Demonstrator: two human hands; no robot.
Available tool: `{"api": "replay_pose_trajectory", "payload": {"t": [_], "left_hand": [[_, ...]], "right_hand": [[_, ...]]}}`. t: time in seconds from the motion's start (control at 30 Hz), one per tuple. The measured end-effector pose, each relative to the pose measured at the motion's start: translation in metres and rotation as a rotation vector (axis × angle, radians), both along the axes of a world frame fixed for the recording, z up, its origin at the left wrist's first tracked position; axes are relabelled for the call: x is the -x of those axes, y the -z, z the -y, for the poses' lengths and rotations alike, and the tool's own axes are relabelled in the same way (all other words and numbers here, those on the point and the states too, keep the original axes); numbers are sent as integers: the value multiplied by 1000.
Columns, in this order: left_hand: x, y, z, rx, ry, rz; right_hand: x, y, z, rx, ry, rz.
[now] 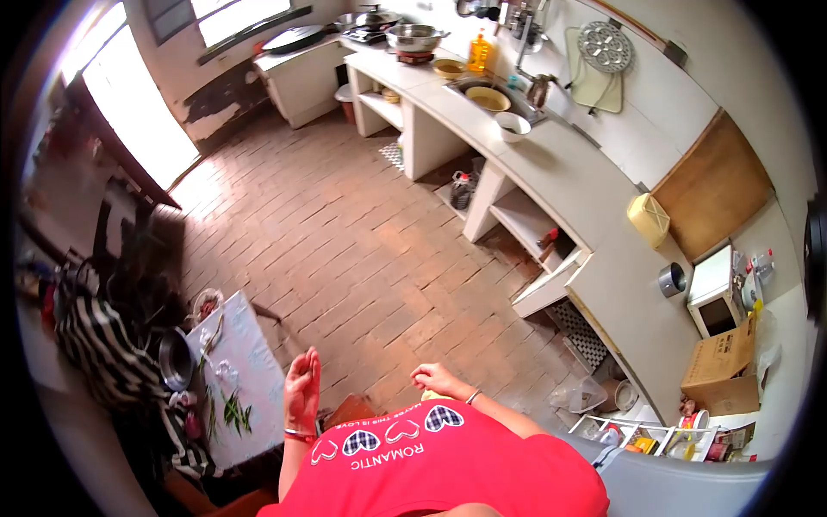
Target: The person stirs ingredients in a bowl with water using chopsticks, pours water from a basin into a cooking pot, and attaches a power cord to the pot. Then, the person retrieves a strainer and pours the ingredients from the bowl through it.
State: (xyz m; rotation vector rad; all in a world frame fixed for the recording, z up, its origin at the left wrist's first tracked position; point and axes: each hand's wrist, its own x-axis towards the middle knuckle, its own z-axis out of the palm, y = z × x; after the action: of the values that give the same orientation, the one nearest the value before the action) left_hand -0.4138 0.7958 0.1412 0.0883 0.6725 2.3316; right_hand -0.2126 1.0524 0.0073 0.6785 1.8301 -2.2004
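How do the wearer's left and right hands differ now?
The left hand points forward, the right hand inward. The left hand wears a red wristband, the right hand a thin bracelet. The left hand is nearer the small table than the right hand. Neither wears a glove.

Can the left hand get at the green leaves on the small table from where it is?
Probably yes: the left hand is near the edge of the small table, the green leaves lie uncovered on it, and nothing visible blocks the way between.
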Motion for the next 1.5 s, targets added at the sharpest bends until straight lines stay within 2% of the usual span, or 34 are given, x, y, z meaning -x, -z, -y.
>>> {"api": "replay_pose_trajectory", "payload": {"t": [0.03, 0.07, 0.17, 0.23, 0.37, 0.47, 0.53, 0.67, 0.73, 0.77, 0.83, 0.87, 0.9, 0.93, 0.97, 1.0, 1.03, 1.07, 1.1, 1.17, 1.2, 1.27, 1.33, 1.37, 1.43, 1.47, 1.5], "left_hand": [[11, -18, -42, 4, 41, 14], [19, -36, -86, -1, 80, 28], [36, -61, -183, 35, 194, 46], [49, -62, -228, 31, 263, 69], [78, -45, -316, 178, 288, 35], [107, -33, -376, 312, 313, -7], [134, -25, -416, 330, 368, -59], [190, -11, -489, 326, 466, -127], [222, -25, -528, 317, 493, -285], [231, -5, -538, 328, 491, -365], [252, -18, -579, 350, 481, -581], [263, -19, -590, 333, 516, -600], [270, -31, -613, 291, 547, -624], [273, -35, -631, 254, 580, -640], [277, -44, -647, 373, 547, -1060], [279, -52, -667, 377, 560, -1221], [280, -59, -685, 376, 568, -1382], [277, -61, -701, 373, 570, -1542], [263, -26, -719, 365, 547, -1444], [249, 21, -754, 308, 469, -1418], [234, 20, -778, 347, 348, -1461], [257, -13, -822, 157, 555, -1563], [258, -9, -866, 123, 548, -1683], [264, -14, -883, 118, 621, -1719], [270, -43, -920, 122, 728, -1774], [270, -33, -936, 94, 723, -1809], [271, -36, -951, 130, 727, -1804]], "right_hand": [[2, -8, -31, -1, 45, 108], [3, -40, -64, 64, 134, 128], [15, -64, -141, 87, 305, 31], [41, -87, -175, 94, 401, -51], [110, -127, -219, 408, 453, -153], [172, -117, -233, 689, 434, -179], [209, -121, -254, 710, 424, -167], [276, -109, -318, 779, 568, -173], [307, -122, -358, 815, 639, -208], [314, -106, -362, 844, 659, -238], [340, -71, -402, 1044, 571, -466], [356, -51, -410, 1158, 532, -597], [363, -97, -427, 1097, 600, -602], [367, -103, -440, 1101, 663, -635], [369, -101, -449, 1107, 729, -665], [372, -103, -461, 1107, 797, -693], [377, -134, -472, 915, 839, -666], [381, -143, -485, 965, 890, -680], [385, -144, -498, 1182, 1058, -700], [396, -142, -527, 1625, 1373, -722], [395, -135, -546, 1533, 1330, -758], [387, -117, -588, 1372, 1230, -830], [376, -101, -633, 1233, 1110, -887], [373, -94, -652, 1169, 1048, -914], [372, -95, -692, 1129, 896, -1044], [370, -86, -707, 1015, 1092, -909], [368, -99, -720, 887, 1284, -764]]}}
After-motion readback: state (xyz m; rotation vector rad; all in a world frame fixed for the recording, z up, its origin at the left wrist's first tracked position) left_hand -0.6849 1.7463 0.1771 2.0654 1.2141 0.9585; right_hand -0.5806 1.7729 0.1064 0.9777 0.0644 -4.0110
